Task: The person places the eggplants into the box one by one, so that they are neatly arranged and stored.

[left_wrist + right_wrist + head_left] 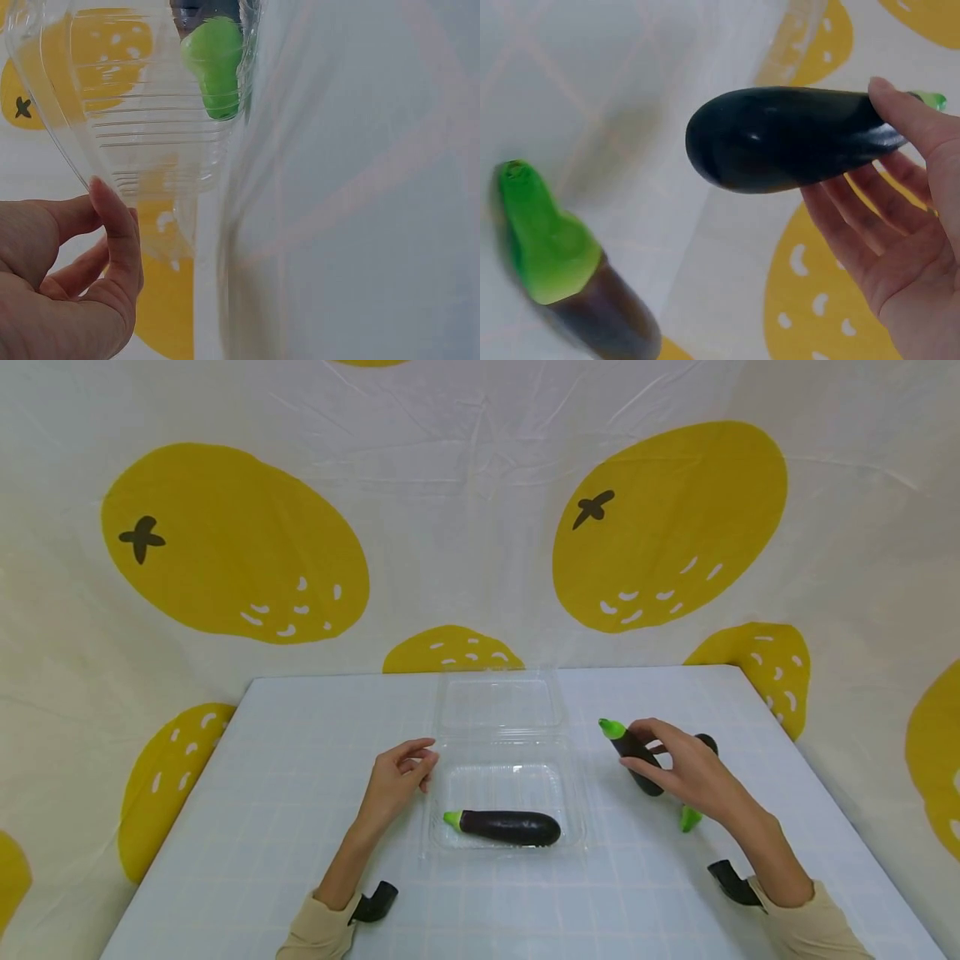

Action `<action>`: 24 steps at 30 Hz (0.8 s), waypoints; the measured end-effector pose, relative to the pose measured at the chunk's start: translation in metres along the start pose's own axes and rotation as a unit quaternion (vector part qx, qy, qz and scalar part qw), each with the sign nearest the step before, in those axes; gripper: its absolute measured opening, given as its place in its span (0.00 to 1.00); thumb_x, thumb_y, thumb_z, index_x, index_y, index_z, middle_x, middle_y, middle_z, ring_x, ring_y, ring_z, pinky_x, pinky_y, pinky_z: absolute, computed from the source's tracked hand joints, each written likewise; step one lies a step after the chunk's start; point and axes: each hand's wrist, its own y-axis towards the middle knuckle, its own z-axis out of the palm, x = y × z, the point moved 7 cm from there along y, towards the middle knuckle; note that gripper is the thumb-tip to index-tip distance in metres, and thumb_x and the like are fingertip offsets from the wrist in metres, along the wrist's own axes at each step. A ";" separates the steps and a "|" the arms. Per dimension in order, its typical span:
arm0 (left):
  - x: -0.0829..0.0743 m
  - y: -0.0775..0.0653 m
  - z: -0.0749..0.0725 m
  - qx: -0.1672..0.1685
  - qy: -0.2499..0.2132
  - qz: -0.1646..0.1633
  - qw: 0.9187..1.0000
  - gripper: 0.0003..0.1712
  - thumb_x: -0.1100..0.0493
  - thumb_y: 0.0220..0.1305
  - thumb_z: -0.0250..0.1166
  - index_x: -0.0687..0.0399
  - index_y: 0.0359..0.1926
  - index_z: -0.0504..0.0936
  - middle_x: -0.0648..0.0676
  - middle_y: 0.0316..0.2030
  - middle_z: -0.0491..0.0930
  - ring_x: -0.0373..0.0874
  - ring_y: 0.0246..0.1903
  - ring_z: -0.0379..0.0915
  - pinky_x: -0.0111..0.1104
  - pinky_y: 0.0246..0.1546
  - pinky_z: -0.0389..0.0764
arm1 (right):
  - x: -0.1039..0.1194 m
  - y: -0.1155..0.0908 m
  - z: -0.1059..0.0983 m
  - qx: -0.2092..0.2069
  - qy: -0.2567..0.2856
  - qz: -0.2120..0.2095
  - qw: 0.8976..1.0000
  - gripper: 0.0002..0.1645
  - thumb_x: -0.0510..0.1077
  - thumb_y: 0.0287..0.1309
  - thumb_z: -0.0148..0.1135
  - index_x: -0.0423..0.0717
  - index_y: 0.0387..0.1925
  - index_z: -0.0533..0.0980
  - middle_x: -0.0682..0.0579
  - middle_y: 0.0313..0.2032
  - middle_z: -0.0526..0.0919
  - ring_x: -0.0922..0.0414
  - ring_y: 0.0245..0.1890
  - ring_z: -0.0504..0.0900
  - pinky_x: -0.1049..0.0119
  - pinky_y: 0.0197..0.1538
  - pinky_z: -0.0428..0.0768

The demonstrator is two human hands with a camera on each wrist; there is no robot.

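Note:
In the head view, my right hand (686, 768) holds an eggplant (633, 752) above the table, right of the clear plastic container (573, 793). The thumb and fingers grip it near its green stem end, while the dark rounded end shows free in the right wrist view (772, 139). My left hand (401, 772) is at the container's left edge; thumb and finger pinch its rim in the left wrist view (97, 255). Inside the container's base lies another eggplant (510, 827), stem to the left. A further eggplant (551, 247) rests on the table beneath my right hand, partly hidden in the head view.
The container's clear lid (498, 702) lies folded back toward the table's far edge. A pale checked cloth covers the table (300, 760). Behind it hangs a white curtain (465, 527) with large yellow fruit prints. Black curved pieces (375, 902) stick out by both sleeves.

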 end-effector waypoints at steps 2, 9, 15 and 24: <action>0.000 0.000 0.000 -0.001 0.001 -0.003 1.000 0.20 0.60 0.70 0.69 0.64 0.60 0.82 0.60 0.40 0.82 0.43 0.23 0.75 0.27 0.27 0.76 | 0.004 0.002 -0.001 -0.002 -0.002 -0.007 1.000 0.26 0.46 0.58 0.77 0.45 0.55 0.77 0.53 0.47 0.85 0.53 0.43 0.86 0.53 0.46 0.86; 0.000 0.000 0.000 0.001 -0.002 0.000 1.000 0.20 0.60 0.70 0.69 0.64 0.60 0.82 0.60 0.41 0.82 0.43 0.24 0.75 0.27 0.28 0.77 | 0.021 0.006 -0.006 -0.012 -0.013 -0.033 0.999 0.27 0.45 0.55 0.79 0.47 0.55 0.77 0.55 0.46 0.84 0.56 0.42 0.86 0.57 0.44 0.86; -0.001 0.000 0.001 0.001 -0.004 0.004 1.000 0.21 0.60 0.70 0.69 0.65 0.59 0.82 0.61 0.41 0.83 0.42 0.23 0.75 0.28 0.27 0.76 | 0.035 0.010 -0.006 -0.015 -0.005 -0.056 0.998 0.28 0.43 0.54 0.80 0.48 0.55 0.78 0.55 0.47 0.85 0.58 0.41 0.87 0.58 0.44 0.87; -0.002 -0.001 -0.001 -0.001 -0.009 0.004 1.000 0.20 0.59 0.70 0.69 0.64 0.59 0.82 0.61 0.41 0.82 0.43 0.23 0.75 0.28 0.27 0.76 | 0.053 0.020 -0.004 -0.017 0.029 -0.110 0.993 0.30 0.40 0.51 0.81 0.46 0.55 0.79 0.55 0.49 0.85 0.61 0.41 0.86 0.65 0.44 0.86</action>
